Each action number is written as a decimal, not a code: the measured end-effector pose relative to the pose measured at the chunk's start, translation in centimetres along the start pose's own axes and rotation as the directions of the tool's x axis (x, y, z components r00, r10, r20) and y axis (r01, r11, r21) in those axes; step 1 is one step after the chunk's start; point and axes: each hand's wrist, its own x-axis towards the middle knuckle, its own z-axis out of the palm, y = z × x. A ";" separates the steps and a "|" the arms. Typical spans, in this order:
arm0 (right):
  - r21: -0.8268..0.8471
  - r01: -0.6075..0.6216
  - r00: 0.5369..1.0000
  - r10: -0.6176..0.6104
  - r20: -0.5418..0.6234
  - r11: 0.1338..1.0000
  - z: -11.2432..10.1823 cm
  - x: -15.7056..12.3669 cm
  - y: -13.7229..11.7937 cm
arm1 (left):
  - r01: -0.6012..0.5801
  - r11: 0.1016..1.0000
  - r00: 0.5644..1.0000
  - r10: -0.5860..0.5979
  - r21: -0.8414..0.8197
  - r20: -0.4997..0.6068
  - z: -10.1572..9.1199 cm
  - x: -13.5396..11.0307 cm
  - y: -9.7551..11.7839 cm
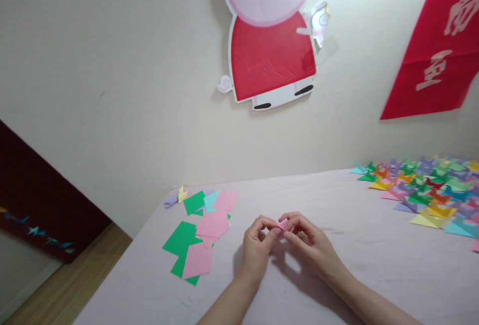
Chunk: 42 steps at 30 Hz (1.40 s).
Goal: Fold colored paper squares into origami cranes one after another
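Note:
A small folded piece of pink paper (283,225) is pinched between both hands, a little above the cloth-covered table. My left hand (258,245) grips its left side with thumb and forefinger. On the other side, the fingers of my right hand (307,238) are closed on it. The fingertips hide much of the paper, so its full shape does not show. Left of my hands lie loose pink paper squares (198,259) and green paper squares (181,239), overlapping in a scattered pile.
Rows of colourful folded paper figures (430,195) cover the table's right side. Small yellow and purple folded pieces (175,198) lie at the back left corner. Behind the pale table cloth (127,285) rises a wall with a cartoon pig cutout (273,56) and a red banner (422,66).

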 end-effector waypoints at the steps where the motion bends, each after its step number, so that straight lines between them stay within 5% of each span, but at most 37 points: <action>1: 0.025 -0.012 1.000 0.012 -0.008 1.000 0.0 0.0 0.0 | 0.025 1.000 1.000 -0.025 -0.018 0.004 0.0 0.0 -0.1; 14: -0.031 -0.038 0.998 0.036 -0.054 0.999 -0.1 0.0 0.9 | 0.046 0.990 0.999 -0.045 0.136 -0.009 0.0 -0.2 0.1; 20: -0.128 -0.080 0.991 0.093 0.100 0.989 0.3 -0.2 0.7 | 0.009 0.968 0.998 0.008 0.252 -0.066 0.0 -0.4 -0.1; 24: -0.126 -0.136 0.983 0.149 0.104 0.983 0.5 -0.2 0.4 | -0.046 0.940 0.996 0.070 0.339 -0.058 0.1 -0.6 0.1; 42: 0.050 -0.242 0.965 0.235 0.115 0.969 0.1 0.3 0.5 | 0.031 0.979 0.999 -0.024 0.200 -0.035 0.1 -0.3 -0.2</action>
